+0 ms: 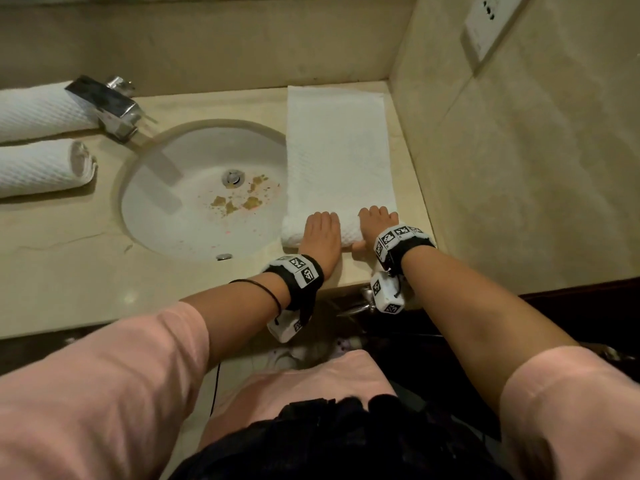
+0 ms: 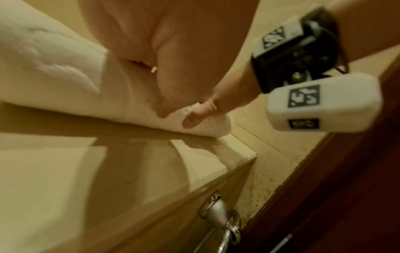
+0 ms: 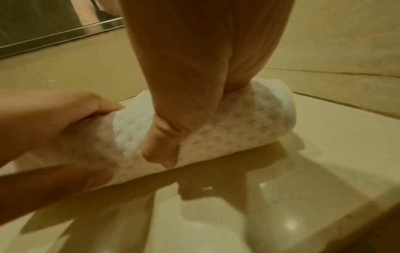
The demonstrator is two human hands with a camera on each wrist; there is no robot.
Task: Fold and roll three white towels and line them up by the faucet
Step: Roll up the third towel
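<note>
Fingers of the left hand (image 1: 320, 233) are curled over the top of the rolled near end of the third towel (image 1: 341, 161), with the palm pressing down on the roll; the fingers of the right hand (image 1: 375, 225) curl over the same roll just to the right, and the right thumb (image 3: 160, 150) hooks round its near side. Both hands grip the roll side by side, wrists low and forearms reaching forward from pink sleeves (image 1: 104, 393).

No brand or readable writing shows. The only markings are black-and-white square code tags on the wrist bands (image 1: 299, 271) and on the white camera housings (image 2: 320, 102) hanging below them.

The third towel lies on the counter (image 1: 69, 271) to the right of the sink (image 1: 207, 188). Its near end is rolled into a thick tube close to the counter's near edge, and the rest lies flat, reaching away to the far wall, its left edge overlapping the sink rim.

Two rolled towels lie at the far left: one (image 1: 38, 112) behind the chrome faucet (image 1: 110, 105), the other (image 1: 45, 168) just nearer, side by side. A white wall socket (image 1: 488, 22) sits on the right wall.
</note>
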